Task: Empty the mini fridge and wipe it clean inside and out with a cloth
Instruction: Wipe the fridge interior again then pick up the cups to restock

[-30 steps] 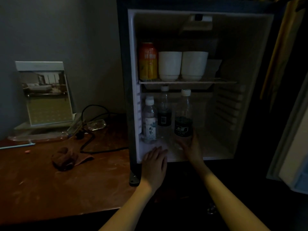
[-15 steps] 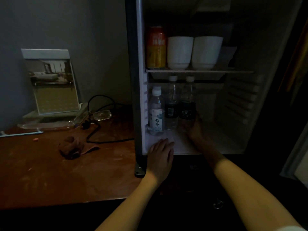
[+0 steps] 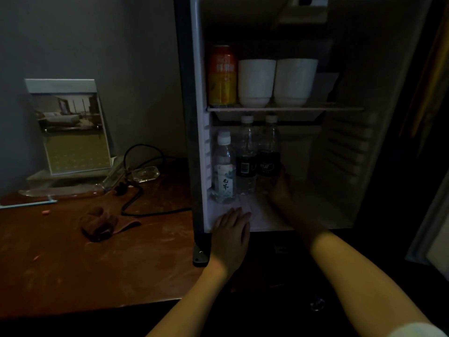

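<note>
Though deeper, right hand (image 3: 280, 188) round bottle (image 3: 268, 152).

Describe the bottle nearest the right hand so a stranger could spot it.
In the open fridge, look below the shelf at the three bottles standing on the left. The target bottle is the rightmost, with the right hand at its base. Its dark label shows light print, while the middle bottle shows a barcode and the left bottle has a white label.
</note>
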Tool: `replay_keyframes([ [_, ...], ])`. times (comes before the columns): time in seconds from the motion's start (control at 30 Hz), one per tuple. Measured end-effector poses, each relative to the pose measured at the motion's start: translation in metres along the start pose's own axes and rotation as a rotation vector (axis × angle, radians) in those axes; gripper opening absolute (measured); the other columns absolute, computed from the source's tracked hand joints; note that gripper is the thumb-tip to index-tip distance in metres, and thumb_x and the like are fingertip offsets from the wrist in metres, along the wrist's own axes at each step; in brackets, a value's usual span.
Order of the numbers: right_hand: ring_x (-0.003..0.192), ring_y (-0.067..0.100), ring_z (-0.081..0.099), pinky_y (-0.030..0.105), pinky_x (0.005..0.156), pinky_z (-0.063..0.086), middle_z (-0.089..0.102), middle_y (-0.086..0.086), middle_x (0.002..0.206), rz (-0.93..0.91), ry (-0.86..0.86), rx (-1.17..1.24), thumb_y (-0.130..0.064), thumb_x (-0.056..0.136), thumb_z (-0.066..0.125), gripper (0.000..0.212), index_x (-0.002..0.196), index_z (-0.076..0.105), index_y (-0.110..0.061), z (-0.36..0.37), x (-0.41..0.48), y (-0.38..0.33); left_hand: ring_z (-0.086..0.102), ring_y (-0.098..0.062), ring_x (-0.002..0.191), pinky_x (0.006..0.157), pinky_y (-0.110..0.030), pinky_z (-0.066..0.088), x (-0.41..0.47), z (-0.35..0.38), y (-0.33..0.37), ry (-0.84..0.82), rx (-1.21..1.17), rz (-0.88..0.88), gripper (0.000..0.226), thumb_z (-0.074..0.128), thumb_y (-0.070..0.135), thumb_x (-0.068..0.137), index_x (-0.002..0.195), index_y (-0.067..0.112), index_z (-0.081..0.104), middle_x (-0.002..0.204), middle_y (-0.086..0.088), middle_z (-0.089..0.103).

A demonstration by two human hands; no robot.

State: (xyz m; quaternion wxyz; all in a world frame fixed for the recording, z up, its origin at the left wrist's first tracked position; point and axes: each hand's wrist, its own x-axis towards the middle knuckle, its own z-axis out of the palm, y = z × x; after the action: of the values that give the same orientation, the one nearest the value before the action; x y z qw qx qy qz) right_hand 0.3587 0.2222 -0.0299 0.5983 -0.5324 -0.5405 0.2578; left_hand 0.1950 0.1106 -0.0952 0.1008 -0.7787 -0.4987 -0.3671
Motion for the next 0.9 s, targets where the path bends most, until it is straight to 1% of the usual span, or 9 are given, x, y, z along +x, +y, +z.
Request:
replay_keyframes([
  [0.07, 0.102, 0.026, 0.063, 0.027, 0.070, 0.056, 0.062, 0.013, 0.121, 0.021, -0.054, 0.057, -0.026, 0.095, 0.059, 0.035, 0.129, 0.051, -0.024, -0.003, -0.004, -0.012, 0.061, -0.022, 0.115, 0.093, -0.032, 0.046, 0.001, -0.001, 0.000, -0.017, -0.016, 0.000, 0.039, 0.036, 0.031, 0.095, 0.116, 0.022, 0.068, 0.121, -0.003, 0.067],
  [0.17, 0.122, 0.022, 0.048, 0.026, 0.093, 0.042, 0.042, 0.004, 0.135, 0.064, -0.161, -0.057, -0.014, 0.093, 0.063, 0.082, 0.153, 0.009, -0.015, -0.019, -0.018, -0.023, 0.059, -0.024, 0.119, 0.095, -0.038, 0.045, 0.001, -0.001, -0.002, -0.049, -0.050, -0.001, 0.042, 0.034, 0.032, 0.096, 0.121, 0.020, 0.066, 0.126, -0.005, 0.064],
  [0.23, 0.134, 0.028, 0.039, 0.018, 0.099, 0.034, 0.033, 0.014, 0.147, 0.033, -0.180, -0.171, -0.007, 0.094, 0.059, 0.088, 0.151, -0.009, -0.009, -0.041, -0.038, -0.031, 0.049, -0.023, 0.131, 0.103, -0.038, 0.036, 0.001, -0.003, 0.000, -0.087, -0.067, -0.032, 0.042, 0.032, 0.033, 0.100, 0.130, 0.021, 0.059, 0.138, -0.005, 0.056],
  [0.3, 0.133, 0.036, 0.041, 0.020, 0.105, 0.038, 0.035, 0.023, 0.148, -0.058, -0.210, -0.205, -0.001, 0.095, 0.056, 0.080, 0.150, -0.002, -0.004, -0.069, -0.056, -0.038, 0.032, -0.020, 0.142, 0.112, -0.037, 0.021, 0.001, -0.004, 0.009, -0.112, -0.068, -0.107, 0.039, 0.035, 0.026, 0.103, 0.139, 0.023, 0.050, 0.150, -0.002, 0.041],
  [0.33, 0.129, 0.037, 0.046, 0.014, 0.096, 0.042, 0.043, 0.024, 0.142, -0.065, -0.201, -0.187, 0.000, 0.094, 0.057, 0.073, 0.150, 0.011, 0.000, -0.085, -0.068, -0.044, 0.027, -0.019, 0.144, 0.115, -0.039, 0.016, -0.001, -0.005, 0.017, -0.089, -0.078, -0.139, 0.039, 0.039, 0.021, 0.101, 0.140, 0.022, 0.048, 0.153, -0.001, 0.037],
  [0.43, 0.113, 0.013, 0.058, 0.008, 0.087, 0.042, 0.061, 0.000, 0.120, -0.136, -0.161, -0.168, -0.005, 0.089, 0.065, 0.055, 0.139, 0.042, -0.010, -0.142, -0.127, -0.073, 0.025, -0.020, 0.145, 0.116, -0.045, 0.015, -0.013, -0.010, 0.057, -0.016, -0.195, -0.021, 0.058, 0.052, 0.004, 0.085, 0.141, 0.020, 0.046, 0.155, 0.002, 0.031],
  [0.57, 0.098, 0.003, 0.065, 0.014, 0.089, 0.048, 0.069, -0.001, 0.105, -0.236, -0.121, -0.204, -0.009, 0.091, 0.063, 0.040, 0.129, 0.055, -0.019, -0.228, -0.202, -0.097, 0.024, -0.019, 0.145, 0.116, -0.026, 0.017, -0.020, -0.033, 0.153, 0.016, -0.402, 0.307, 0.069, 0.038, 0.008, 0.077, 0.146, 0.015, 0.037, 0.157, -0.001, 0.027],
  [0.7, 0.084, -0.002, 0.064, 0.016, 0.082, 0.050, 0.069, -0.005, 0.092, -0.249, 0.123, -0.314, -0.002, 0.087, 0.066, 0.033, 0.117, 0.061, -0.016, -0.310, -0.236, -0.099, 0.027, -0.023, 0.144, 0.117, -0.030, 0.024, -0.020, -0.051, 0.262, 0.010, -0.560, 0.529, 0.065, 0.040, 0.003, 0.080, 0.145, 0.002, 0.038, 0.155, -0.011, 0.030],
  [0.9, 0.078, -0.015, 0.060, 0.009, 0.077, 0.048, 0.065, -0.005, 0.087, -0.183, 0.406, -0.449, 0.003, 0.083, 0.069, 0.034, 0.112, 0.064, -0.014, -0.409, -0.274, -0.086, 0.021, -0.021, 0.146, 0.109, -0.037, 0.037, -0.019, -0.043, 0.363, -0.227, -0.540, 0.494, 0.080, 0.048, 0.006, 0.088, 0.155, 0.014, 0.005, 0.161, -0.002, 0.015],
])
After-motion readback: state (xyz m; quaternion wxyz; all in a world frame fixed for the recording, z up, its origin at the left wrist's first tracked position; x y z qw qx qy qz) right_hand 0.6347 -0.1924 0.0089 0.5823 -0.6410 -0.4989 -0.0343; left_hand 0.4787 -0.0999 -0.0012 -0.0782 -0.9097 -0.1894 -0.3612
